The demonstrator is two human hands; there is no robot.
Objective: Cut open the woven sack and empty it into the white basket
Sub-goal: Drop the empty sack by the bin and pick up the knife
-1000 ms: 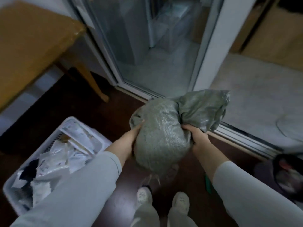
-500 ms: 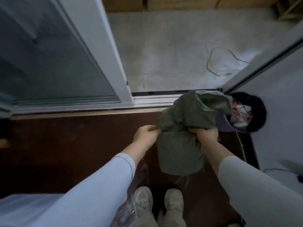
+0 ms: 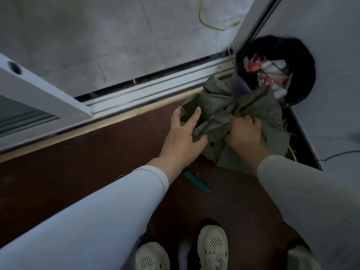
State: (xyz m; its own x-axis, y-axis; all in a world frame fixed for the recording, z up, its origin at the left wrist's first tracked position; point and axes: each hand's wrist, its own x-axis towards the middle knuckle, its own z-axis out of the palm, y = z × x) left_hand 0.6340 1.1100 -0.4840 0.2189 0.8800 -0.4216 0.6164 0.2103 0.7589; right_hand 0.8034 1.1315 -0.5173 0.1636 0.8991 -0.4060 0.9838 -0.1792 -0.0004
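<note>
The green sack [image 3: 239,121] now sits lower, by the black bin [image 3: 303,61] of trash; right hand [image 3: 244,133] grips it, left hand [image 3: 183,137] spread wide on it; brown floor [image 3: 78,152].

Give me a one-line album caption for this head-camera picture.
Both hands, left and right, bunch a green woven sack beside a black bin.

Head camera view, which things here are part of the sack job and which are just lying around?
Part of the job:
crumpled grey-green woven sack
left hand, fingers spread on it
right hand, gripping it
White basket: not in view

Lying about:
teal flat tool on the floor
black-lined bin of rubbish
yellow cord
</note>
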